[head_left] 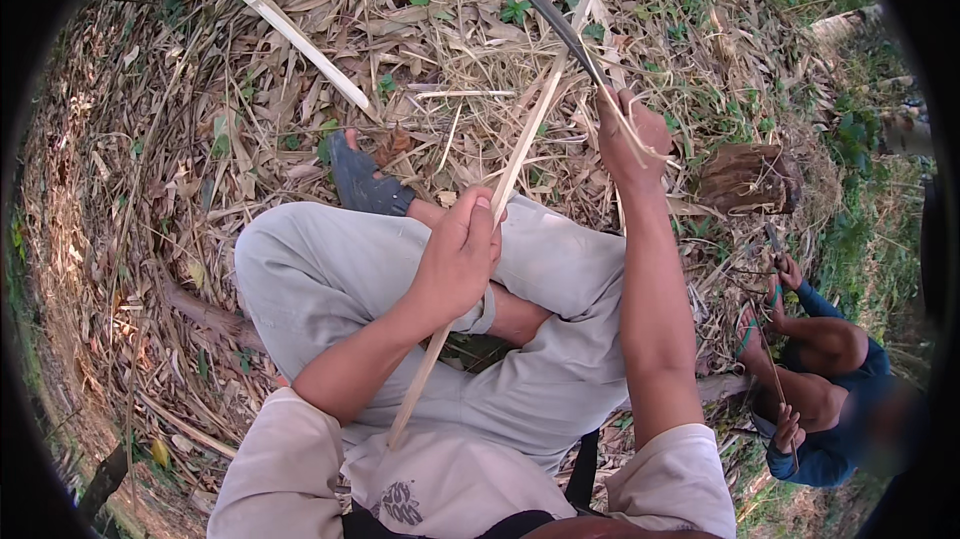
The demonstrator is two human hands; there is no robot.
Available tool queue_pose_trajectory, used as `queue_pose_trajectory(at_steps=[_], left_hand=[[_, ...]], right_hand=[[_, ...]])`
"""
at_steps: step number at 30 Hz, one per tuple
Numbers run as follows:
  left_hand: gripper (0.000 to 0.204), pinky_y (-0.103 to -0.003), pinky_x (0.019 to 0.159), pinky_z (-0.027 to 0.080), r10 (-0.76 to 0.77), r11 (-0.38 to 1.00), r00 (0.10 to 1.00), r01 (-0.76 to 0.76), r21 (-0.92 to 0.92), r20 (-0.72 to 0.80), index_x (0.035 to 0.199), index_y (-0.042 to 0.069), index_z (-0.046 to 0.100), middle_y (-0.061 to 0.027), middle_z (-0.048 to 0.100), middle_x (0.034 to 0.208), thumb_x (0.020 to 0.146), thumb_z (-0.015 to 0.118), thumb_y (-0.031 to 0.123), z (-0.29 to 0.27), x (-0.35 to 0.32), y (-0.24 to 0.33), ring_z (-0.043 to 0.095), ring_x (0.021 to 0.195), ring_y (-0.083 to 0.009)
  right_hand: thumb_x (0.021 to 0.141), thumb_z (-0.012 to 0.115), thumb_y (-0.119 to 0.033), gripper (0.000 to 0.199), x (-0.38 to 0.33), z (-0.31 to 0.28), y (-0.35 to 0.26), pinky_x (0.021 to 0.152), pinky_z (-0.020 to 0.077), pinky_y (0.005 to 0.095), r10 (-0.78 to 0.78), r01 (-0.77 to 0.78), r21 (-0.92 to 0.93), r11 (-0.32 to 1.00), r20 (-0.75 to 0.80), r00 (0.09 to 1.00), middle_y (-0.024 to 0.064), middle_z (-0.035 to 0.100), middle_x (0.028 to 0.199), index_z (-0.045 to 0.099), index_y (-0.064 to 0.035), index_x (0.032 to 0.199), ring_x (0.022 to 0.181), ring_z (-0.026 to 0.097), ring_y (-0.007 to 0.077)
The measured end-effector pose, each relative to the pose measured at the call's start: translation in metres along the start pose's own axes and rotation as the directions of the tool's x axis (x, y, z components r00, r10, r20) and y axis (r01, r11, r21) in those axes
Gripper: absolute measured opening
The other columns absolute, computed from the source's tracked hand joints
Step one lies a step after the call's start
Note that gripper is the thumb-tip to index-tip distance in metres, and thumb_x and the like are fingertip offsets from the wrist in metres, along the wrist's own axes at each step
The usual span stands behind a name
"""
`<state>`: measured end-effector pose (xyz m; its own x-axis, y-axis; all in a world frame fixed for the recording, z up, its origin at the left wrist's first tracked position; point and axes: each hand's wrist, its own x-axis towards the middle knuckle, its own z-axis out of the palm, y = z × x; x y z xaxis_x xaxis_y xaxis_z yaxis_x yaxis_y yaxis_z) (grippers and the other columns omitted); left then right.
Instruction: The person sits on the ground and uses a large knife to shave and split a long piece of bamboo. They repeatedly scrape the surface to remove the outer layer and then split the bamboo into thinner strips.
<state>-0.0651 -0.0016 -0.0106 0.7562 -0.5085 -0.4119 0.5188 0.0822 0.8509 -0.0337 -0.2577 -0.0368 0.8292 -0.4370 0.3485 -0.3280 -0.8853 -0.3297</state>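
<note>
left hand [457, 261]: fingers closed around a long pale strip [527, 134], thumb lying along its upper face. right hand [636, 137]: fist clenched on the handle of a knife [560, 23]; the handle is mostly covered by the fingers.

strip position: it runs diagonally from the lower torso, over the lap, through the left hand and on to the top edge of the view. the dark, curved blade points to the upper left and crosses the strip beyond the left hand; contact between edge and strip cannot be determined. thin, curled shavings [645, 144] hang at the right hand.

surroundings: the operator sits with legs folded, in pale trousers [330, 249]; a dark sandal [368, 182] is on one foot. dry leaf litter [130, 169] covers the ground. a loose pale piece [290, 32] lies at upper left. a wooden stump [747, 179] stands right of the right forearm. at far right, a co-worker [825, 349] holds a thin rod [772, 361].
</note>
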Motion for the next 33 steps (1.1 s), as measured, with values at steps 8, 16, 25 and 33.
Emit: queue_pose_trajectory(at_steps=[8,16,25,33], left_hand=[[0.027,-0.023,0.043,0.028,0.238,0.932,0.967,-0.2,0.302,-0.095,0.1,0.007,0.051,0.0034,0.038,0.064,0.107,0.035,0.029,-0.016,0.018,-0.011,0.032,0.05,-0.0042],[0.024,-0.033,0.056,0.041,0.056,0.935,0.994,-0.021,0.353,-0.09,0.106,0.003,0.049,-0.0051,0.047,0.064,0.105,0.033,0.02,-0.01,0.006,0.015,0.049,0.056,-0.0163],[0.031,-0.022,0.045,0.028,0.044,0.986,0.999,-0.04,0.159,-0.02,0.102,0.006,0.05,0.0042,0.04,0.066,0.107,0.033,0.031,-0.012,0.003,0.006,0.033,0.053,-0.004],[0.031,-0.026,0.048,0.035,0.224,0.905,0.969,-0.168,0.391,-0.104,0.097,0.004,0.05,0.0018,0.04,0.063,0.107,0.033,0.028,-0.009,0.004,-0.008,0.039,0.053,-0.007]], right_hand=[[0.089,0.041,-0.075,0.071,-0.055,0.0,-0.064,0.048,0.0407,0.0433,-0.382,0.357,0.198,0.913,0.101,0.919,0.0111,0.052,0.055,0.047,-0.0079,0.067,0.049,0.056,0.0324],[0.08,0.04,-0.084,0.076,-0.043,0.018,-0.042,0.046,0.0391,0.0433,-0.443,0.439,0.158,0.885,-0.013,0.897,0.0088,0.055,0.056,0.048,-0.0098,0.067,0.049,0.058,0.0298],[0.088,0.046,-0.073,0.068,-0.009,0.006,-0.016,0.048,0.0425,0.0464,-0.081,0.072,0.128,0.989,0.067,0.995,0.0116,0.053,0.052,0.052,-0.0086,0.068,0.052,0.06,0.0324],[0.086,0.042,-0.078,0.07,-0.042,0.019,-0.039,0.046,0.0422,0.0444,-0.338,0.34,0.131,0.931,-0.033,0.94,0.0095,0.054,0.053,0.055,-0.0114,0.068,0.05,0.058,0.0323]])
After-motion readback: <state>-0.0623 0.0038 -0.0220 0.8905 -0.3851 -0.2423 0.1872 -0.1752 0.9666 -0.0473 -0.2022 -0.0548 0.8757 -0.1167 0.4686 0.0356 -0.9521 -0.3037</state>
